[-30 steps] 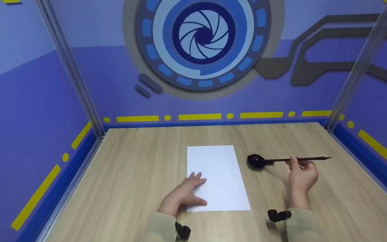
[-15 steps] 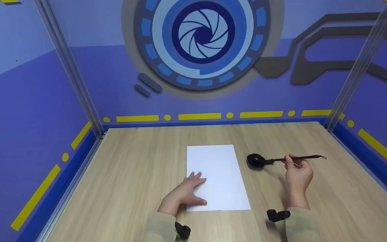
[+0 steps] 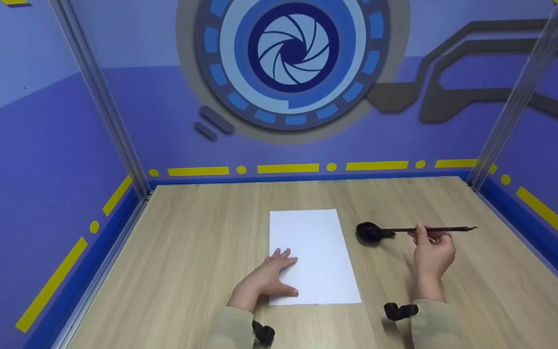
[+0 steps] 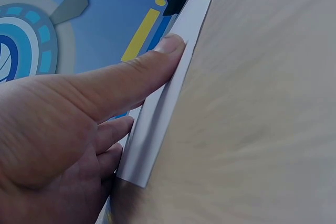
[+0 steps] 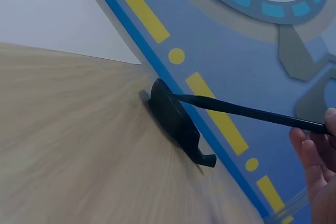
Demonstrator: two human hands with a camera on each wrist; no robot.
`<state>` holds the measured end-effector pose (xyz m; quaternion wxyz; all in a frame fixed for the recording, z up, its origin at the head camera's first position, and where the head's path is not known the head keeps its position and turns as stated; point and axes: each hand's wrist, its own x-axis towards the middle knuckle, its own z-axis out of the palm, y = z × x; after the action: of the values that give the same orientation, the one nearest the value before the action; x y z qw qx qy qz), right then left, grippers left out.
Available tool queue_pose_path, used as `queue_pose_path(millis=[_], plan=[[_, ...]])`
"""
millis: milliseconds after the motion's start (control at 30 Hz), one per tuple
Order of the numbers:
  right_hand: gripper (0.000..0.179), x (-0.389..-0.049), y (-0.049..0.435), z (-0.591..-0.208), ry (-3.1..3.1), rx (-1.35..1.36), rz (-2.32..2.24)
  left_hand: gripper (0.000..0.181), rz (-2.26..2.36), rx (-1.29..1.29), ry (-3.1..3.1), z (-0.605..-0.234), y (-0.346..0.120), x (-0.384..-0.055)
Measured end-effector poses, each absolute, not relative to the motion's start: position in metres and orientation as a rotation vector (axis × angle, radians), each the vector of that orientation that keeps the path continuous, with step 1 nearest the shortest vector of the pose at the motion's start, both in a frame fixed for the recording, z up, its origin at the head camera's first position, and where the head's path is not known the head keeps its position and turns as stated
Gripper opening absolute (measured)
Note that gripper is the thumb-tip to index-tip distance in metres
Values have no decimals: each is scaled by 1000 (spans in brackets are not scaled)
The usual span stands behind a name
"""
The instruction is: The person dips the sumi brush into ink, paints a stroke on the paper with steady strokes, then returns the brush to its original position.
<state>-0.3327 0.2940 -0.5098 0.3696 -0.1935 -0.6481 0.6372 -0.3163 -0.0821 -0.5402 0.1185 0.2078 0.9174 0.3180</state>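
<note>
My left hand (image 3: 271,278) lies with spread fingers on the lower left of a white sheet of paper (image 3: 320,247). In the left wrist view its thumb (image 4: 170,45) rests along the paper's near edge. My right hand (image 3: 434,256) pinches a slim black writing brush (image 3: 453,229) by its handle, held almost level. To the right of the sheet stands a small black dish (image 3: 368,234) with a short stub handle. The right wrist view has the brush's pointed head (image 5: 191,99) at the dish's opening; the dish's inside is hidden there.
A light wooden table (image 3: 201,242) carries everything. Blue and purple printed panels (image 3: 284,150) enclose its back and sides, with metal posts (image 3: 109,102) at the corners. A black wrist camera mount (image 3: 400,311) sticks out beside each sleeve.
My right hand moves the brush slightly left and then a little back right at the dish, its tilt shifting. My left hand and the paper stay still.
</note>
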Motion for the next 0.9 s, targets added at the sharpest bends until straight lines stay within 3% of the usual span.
queue_pose_path(millis=[533,900], plan=[[19,-331,300,-513,-1725,-578,1669,85,934,606,2684,-541,-82,-316],[29,-333,297,-506,-1748,-465,1680,85,932,609,2683,-540,-82,-316]])
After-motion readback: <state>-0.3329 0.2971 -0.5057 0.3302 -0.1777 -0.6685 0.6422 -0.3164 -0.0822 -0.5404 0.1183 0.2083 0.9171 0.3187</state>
